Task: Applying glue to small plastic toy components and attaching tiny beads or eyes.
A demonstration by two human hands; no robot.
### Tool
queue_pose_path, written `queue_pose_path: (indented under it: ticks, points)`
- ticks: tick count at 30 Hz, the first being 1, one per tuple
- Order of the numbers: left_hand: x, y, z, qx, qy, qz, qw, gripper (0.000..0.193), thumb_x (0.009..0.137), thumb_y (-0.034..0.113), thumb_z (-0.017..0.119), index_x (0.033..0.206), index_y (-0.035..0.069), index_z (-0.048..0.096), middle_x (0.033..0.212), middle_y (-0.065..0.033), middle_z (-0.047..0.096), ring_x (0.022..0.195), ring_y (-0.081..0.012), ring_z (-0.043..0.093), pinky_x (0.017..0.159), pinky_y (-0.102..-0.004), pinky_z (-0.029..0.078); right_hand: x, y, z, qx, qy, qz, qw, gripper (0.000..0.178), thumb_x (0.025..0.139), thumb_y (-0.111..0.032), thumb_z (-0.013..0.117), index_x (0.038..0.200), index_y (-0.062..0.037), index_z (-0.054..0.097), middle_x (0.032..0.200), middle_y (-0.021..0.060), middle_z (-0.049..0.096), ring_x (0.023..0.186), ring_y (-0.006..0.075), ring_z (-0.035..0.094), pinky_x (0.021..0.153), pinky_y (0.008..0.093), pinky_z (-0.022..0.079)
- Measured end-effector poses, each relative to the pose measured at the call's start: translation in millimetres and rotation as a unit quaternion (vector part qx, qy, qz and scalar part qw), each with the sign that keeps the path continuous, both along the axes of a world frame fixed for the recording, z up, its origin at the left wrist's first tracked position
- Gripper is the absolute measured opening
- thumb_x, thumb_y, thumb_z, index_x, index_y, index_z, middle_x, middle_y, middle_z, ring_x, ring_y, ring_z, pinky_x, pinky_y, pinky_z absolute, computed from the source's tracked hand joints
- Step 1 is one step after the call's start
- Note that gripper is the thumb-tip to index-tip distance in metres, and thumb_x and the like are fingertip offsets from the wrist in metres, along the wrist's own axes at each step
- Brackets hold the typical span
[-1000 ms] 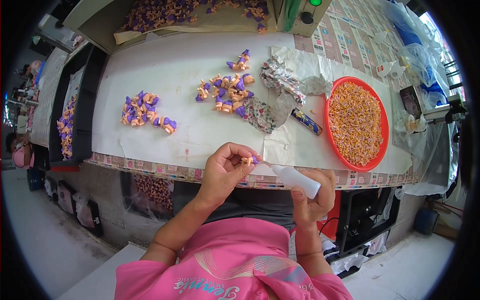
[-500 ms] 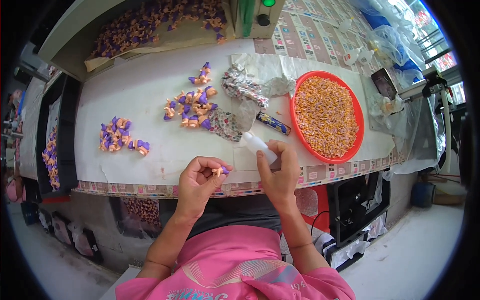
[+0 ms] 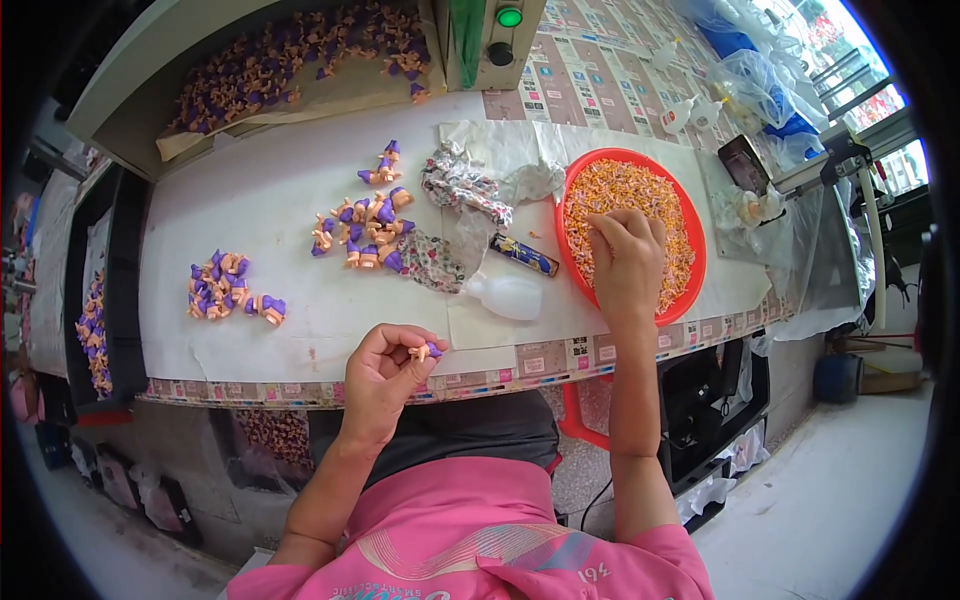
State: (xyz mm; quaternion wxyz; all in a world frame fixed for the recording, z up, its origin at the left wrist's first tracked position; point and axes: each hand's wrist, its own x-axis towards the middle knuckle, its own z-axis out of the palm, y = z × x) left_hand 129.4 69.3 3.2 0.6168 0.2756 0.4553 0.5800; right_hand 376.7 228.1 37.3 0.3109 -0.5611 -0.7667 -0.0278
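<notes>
My left hand [image 3: 378,388] pinches a small purple and flesh-coloured toy figure [image 3: 429,351] between thumb and fingers, just over the table's front edge. To the right, my right hand [image 3: 632,265] reaches over a round red basin [image 3: 699,245] with its fingertips drawn together at the contents. Many tiny orange, yellow and pale pieces [image 3: 625,185] fill the basin. Whether a piece sits between those fingers is hidden. A white squeeze bottle [image 3: 512,297] lies on its side left of the basin. Similar toy figures [image 3: 370,228] are heaped mid-table, with a second group [image 3: 228,285] farther left.
Floral cloths [image 3: 432,262] and a dark blue patterned tube [image 3: 525,254] lie beside the bottle. An open-fronted box [image 3: 165,150] with many figures stands at the back left. Small white bottles [image 3: 677,115] and a phone-like device [image 3: 743,165] are at the back right. A black tray [image 3: 125,290] stands left.
My right hand has let go of the white bottle, which now lies on the table, and moved right over the red basin. My left hand still holds the figure.
</notes>
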Motion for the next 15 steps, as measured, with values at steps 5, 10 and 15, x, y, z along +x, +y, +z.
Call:
queue_pose_path:
  ticks: [5, 10, 15]
  points:
    - [-2.9, -2.0, 4.5, -0.011, -0.007, -0.002, 1.000, 0.020, 0.085, -0.008, 0.064, 0.099, 0.003, 0.054, 0.105, -0.0103, 0.061, 0.103, -0.0194, 0.063, 0.089, -0.0296, 0.050, -6.2, 9.6, 0.4, -0.065, -0.049, 0.007, 0.997, 0.009, 0.080, -0.006, 0.068, 0.088, -0.0060, 0.071, 0.088, 0.0087, 0.064, 0.089, 0.0297, 0.056, 0.080, 0.0400, 0.046]
    - [-8.5, -4.2, 4.2, -0.013, -0.011, -0.002, 1.000, 0.021, 0.085, -0.009, 0.064, 0.098, 0.003, 0.054, 0.106, -0.0103, 0.061, 0.103, -0.0195, 0.063, 0.090, -0.0299, 0.050, -11.7, 11.1, 0.6, -0.078, -0.074, -0.003, 0.994, 0.005, 0.081, -0.006, 0.066, 0.086, -0.0046, 0.067, 0.088, 0.0104, 0.063, 0.089, 0.0314, 0.056, 0.080, 0.0415, 0.045]
    - [-14.9, -5.7, 2.4, -0.008, -0.017, -0.005, 1.000, 0.021, 0.084, -0.009, 0.064, 0.098, 0.003, 0.054, 0.106, -0.0103, 0.060, 0.103, -0.0193, 0.063, 0.090, -0.0299, 0.051, -10.5, 8.9, 0.4, -0.060, -0.058, 0.002, 0.996, 0.005, 0.082, -0.005, 0.065, 0.086, -0.0032, 0.065, 0.088, 0.0115, 0.063, 0.088, 0.0323, 0.056, 0.079, 0.0417, 0.045]
